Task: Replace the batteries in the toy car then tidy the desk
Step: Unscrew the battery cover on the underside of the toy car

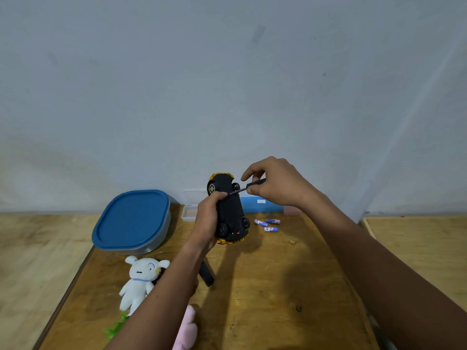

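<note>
Three batteries [271,229], lidded container [131,219], plush toy [141,277]

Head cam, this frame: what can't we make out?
Head view only:
- Tip of the screwdriver on the toy car underside: too small. The screw and the state of the battery cover are unclear.
- Labels on the batteries: too small to read.
- Contents of the blue-lidded container: hidden by the lid.
- A dark object: partly under the left forearm, unidentifiable.
- A pink soft item: cut off by the bottom edge.

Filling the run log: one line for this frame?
left hand grips toy car, underside showing | right hand holds screwdriver, tip at underside | three batteries loose on desk
</note>
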Tool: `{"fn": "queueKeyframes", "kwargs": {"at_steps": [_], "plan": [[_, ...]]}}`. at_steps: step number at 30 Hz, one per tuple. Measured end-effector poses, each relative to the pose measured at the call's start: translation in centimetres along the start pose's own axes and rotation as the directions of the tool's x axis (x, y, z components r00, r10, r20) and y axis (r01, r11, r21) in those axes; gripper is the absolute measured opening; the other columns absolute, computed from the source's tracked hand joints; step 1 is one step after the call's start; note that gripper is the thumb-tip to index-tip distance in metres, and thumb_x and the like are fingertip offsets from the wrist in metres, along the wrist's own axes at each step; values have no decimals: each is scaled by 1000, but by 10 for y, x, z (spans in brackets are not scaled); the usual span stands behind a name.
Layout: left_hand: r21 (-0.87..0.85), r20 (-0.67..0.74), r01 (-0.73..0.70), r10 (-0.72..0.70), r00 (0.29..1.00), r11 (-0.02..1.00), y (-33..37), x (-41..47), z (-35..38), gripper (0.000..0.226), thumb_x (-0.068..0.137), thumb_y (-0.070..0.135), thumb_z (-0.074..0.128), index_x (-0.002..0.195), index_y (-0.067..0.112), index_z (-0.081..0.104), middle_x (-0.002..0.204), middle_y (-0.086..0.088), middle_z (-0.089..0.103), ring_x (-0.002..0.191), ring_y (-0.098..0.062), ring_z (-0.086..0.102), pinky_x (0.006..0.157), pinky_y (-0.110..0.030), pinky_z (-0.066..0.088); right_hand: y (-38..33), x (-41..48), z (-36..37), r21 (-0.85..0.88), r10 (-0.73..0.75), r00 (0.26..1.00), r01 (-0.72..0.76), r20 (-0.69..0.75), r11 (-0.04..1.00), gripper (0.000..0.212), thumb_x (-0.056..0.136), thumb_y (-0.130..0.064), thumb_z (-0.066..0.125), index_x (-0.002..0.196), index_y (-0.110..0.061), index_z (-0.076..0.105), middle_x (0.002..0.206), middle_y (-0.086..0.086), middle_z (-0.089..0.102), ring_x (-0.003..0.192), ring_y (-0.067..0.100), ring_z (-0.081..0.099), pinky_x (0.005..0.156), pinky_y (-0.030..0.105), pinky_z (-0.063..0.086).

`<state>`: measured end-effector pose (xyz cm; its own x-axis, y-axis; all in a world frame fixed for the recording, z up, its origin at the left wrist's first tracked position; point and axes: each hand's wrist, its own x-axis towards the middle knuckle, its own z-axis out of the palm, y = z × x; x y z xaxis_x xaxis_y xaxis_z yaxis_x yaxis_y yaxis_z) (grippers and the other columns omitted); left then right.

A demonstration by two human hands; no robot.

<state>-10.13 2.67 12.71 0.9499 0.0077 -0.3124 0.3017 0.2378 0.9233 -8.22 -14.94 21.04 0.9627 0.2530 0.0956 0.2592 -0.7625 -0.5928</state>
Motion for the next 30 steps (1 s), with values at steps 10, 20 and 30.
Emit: {"fn": "queueKeyframes", "kwargs": {"at_steps": [10, 20, 30], "plan": [[-2, 12, -6, 6, 1000, 1000, -2, 2, 2, 42, 87, 37, 57, 111, 3, 65, 95, -20, 64, 85, -36, 62, 82, -50, 50, 2, 1, 7, -68, 29, 999, -31, -27, 997, 24, 96, -37, 54, 93, -25, 75, 79, -6, 72, 74, 16, 67, 81, 36, 55], [0, 3, 1, -1, 1000, 1000, -2, 3, 0, 35, 91, 33, 56, 108, 4, 65, 94, -21, 63, 85, -36, 62, 82, -50, 49, 6, 1, 9, -85, -11, 999, 8, -36, 996, 35, 79, -25, 79, 111, -34, 71, 89, -12, 65, 88, 10, 59, 71, 27, 43], [28, 22, 6, -7, 1000, 1000, -9, 6, -3, 37, 95, 33, 52, 112, 3, 64, 93, -18, 65, 83, -33, 63, 78, -46, 50, 9, 1, 14, -126, 25, 1000, -25, -8, 992, 22, 88, -39, 67, 109, -36, 70, 79, -14, 60, 86, 14, 61, 82, 37, 55]]}}
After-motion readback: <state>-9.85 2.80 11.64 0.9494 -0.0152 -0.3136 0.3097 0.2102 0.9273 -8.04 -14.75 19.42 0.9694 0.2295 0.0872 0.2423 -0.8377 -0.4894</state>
